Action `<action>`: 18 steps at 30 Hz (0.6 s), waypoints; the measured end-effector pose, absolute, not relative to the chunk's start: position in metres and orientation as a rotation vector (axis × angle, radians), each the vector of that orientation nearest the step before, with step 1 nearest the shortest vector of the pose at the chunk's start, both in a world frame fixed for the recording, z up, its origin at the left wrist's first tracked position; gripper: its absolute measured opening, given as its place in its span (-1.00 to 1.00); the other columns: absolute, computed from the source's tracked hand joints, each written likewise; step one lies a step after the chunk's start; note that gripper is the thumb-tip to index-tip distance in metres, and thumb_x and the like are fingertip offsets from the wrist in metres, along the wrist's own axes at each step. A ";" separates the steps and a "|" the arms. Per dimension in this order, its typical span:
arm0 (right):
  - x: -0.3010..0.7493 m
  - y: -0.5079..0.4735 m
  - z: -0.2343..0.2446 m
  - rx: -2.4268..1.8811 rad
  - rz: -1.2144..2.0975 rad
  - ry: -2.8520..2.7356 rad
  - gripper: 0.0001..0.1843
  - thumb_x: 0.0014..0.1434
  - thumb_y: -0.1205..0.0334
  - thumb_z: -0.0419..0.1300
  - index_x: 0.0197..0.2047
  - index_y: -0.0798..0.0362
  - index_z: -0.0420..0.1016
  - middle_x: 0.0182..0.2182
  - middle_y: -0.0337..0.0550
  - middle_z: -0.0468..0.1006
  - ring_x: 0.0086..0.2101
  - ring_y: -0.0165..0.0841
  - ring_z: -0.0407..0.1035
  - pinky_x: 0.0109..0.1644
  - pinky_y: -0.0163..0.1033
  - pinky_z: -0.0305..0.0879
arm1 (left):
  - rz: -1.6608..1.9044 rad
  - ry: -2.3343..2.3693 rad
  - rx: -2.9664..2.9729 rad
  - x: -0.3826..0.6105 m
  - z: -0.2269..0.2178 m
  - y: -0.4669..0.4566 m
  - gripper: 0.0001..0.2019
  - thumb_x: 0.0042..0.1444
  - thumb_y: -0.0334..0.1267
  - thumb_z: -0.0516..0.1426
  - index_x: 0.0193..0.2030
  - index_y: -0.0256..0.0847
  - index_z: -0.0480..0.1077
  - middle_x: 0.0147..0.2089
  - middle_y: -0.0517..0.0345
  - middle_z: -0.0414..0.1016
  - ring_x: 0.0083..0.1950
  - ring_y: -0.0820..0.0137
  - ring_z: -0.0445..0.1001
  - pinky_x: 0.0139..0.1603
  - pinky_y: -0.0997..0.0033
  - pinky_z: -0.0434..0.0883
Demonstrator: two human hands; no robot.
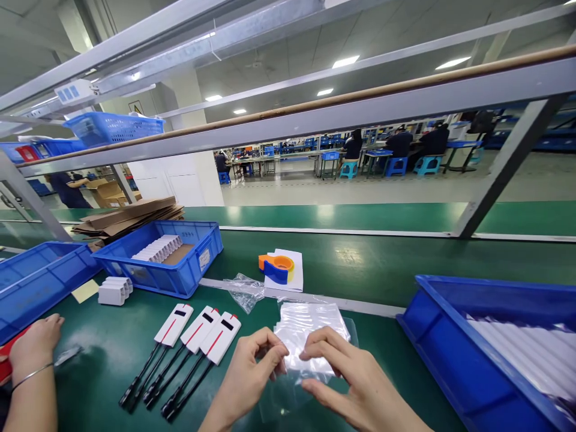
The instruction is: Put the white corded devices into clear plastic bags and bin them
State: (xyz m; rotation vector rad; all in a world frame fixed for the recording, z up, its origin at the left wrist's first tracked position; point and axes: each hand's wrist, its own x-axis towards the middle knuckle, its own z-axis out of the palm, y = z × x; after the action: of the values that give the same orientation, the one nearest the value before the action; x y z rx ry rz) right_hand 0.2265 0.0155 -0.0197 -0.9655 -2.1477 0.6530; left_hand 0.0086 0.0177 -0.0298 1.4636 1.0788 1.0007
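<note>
A stack of clear plastic bags (310, 327) lies on the green bench in front of me. My left hand (254, 372) is at its near left edge, thumb and fingertips pinched on what looks like a clear bag, though the grip is partly hidden. Over the right part of the stack is my right hand (344, 372), fingers curved and thumb apart, with nothing visible between them. Left of my hands lie three white devices with red stripes, dark windows and black cables; the nearest device (221, 339) is beside my left hand.
A blue bin (495, 360) of white wrapped items stands right. An orange and blue tape dispenser (279, 267) sits on paper. Behind left is a blue bin (180, 285) with white parts, near white pieces (112, 292). A co-worker's hand (38, 342) rests at far left.
</note>
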 end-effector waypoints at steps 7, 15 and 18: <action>0.217 0.010 -0.020 -0.888 1.073 -2.021 -0.76 0.38 0.08 0.12 -0.30 -0.05 0.48 -0.33 -0.18 0.65 -0.31 -0.31 0.48 -0.31 -0.28 0.25 | 0.970 1.054 1.423 0.007 -0.036 0.012 -0.51 0.22 0.22 0.14 -0.38 -0.24 0.41 -0.55 0.23 0.35 -0.56 0.49 0.24 -0.51 0.52 0.19; 0.208 0.017 -0.015 -0.907 1.484 -1.803 -0.79 0.39 -0.03 0.05 -0.10 -0.08 0.30 -0.29 -0.16 0.73 -0.37 -0.34 0.40 -0.28 -0.25 0.18 | 1.110 1.244 1.497 -0.019 -0.054 -0.002 -0.37 0.27 0.32 -0.02 -0.44 -0.25 0.43 -0.68 0.32 0.16 -0.61 0.50 0.13 -0.51 0.49 0.10; 0.180 0.036 -0.035 -1.027 1.210 -1.896 -0.73 0.47 0.00 -0.13 -0.08 -0.06 0.26 -0.28 -0.13 0.67 -0.47 -0.38 0.36 -0.39 -0.29 0.21 | 1.277 1.397 1.288 -0.053 -0.065 -0.011 -0.32 0.16 0.43 0.02 -0.48 -0.25 0.42 -0.72 0.35 0.11 -0.65 0.53 0.07 -0.56 0.52 0.10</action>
State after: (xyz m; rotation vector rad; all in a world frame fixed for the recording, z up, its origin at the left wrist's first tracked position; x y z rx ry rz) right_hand 0.1796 0.0357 -0.0346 -1.0270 -1.8958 1.2101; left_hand -0.0528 -0.0111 -0.0653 1.2878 1.3969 1.2765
